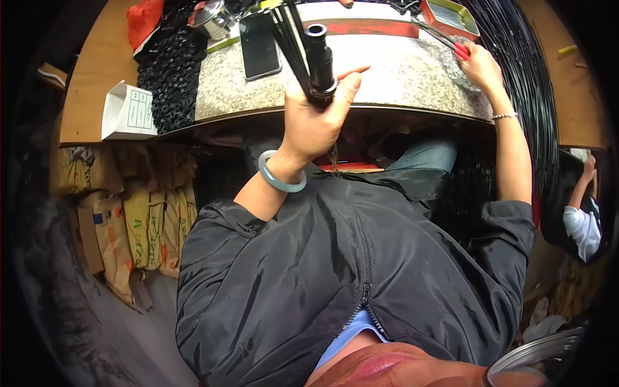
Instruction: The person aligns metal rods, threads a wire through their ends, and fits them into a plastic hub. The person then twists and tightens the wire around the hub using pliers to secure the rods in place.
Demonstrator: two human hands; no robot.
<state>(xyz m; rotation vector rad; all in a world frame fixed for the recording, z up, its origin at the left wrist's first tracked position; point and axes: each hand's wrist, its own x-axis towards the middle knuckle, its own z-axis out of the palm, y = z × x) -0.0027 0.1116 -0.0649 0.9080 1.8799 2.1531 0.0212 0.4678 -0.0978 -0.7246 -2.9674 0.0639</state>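
Black tube [319, 58] with thin black rods [290, 45] is pointing toward the far edge, the left hand's [313, 122] fingers gripping its base over the surface's [387, 80] near edge, one finger sticking out. Near the right edge, the right hand's [482, 68] fingers are curling round a red-handled tool [461, 51]. Clear plastic [456, 71] is lying just beside it. Farther out, a phone [260, 48] is resting toward the left edge, a red strip [380, 27] lying near the far edge and a tray [451, 18] sitting at the far right corner

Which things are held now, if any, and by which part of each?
Left grip: black tube with thin rods, held below the tube's open end. Right grip: slim tool, held at its red handle.
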